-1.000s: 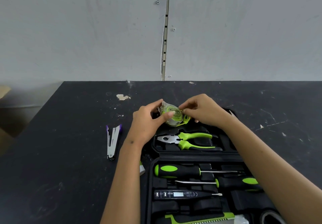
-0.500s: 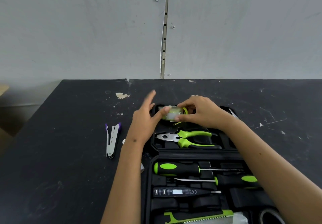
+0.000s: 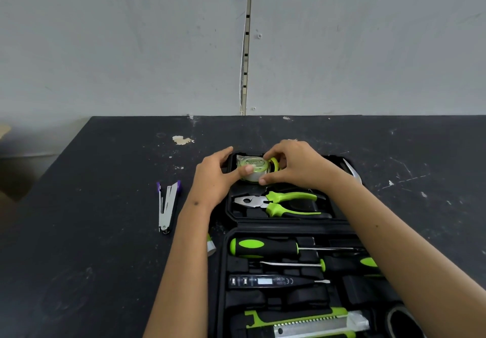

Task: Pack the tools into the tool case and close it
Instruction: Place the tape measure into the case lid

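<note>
There is one black tool case (image 3: 284, 226) lying open on the table (image 3: 92, 258). In it I count one tape measure (image 3: 253, 167), one pair of pliers (image 3: 278, 203), two screwdrivers, one tester pen (image 3: 276, 281) and one knife (image 3: 307, 323) with a green handle. The first screwdriver (image 3: 265, 248) has a black and green handle, and the second screwdriver (image 3: 315, 264) lies just below it. A curved metal part (image 3: 352, 172) pokes out past the right wrist; it may be a hammer, but most of it is hidden.

The tape measure sits in the far left pocket of the case, above the pliers. The left hand (image 3: 213, 179) presses its thumb on the front of the tape measure, with the other fingers reaching behind the case edge. The right hand (image 3: 297, 165) curls around the right side of it, thumb below and fingers on top.

One stapler (image 3: 167, 206) with purple ends lies on the table, left of the case. The table is black and scratched. Behind it is a gray wall (image 3: 131, 43).
</note>
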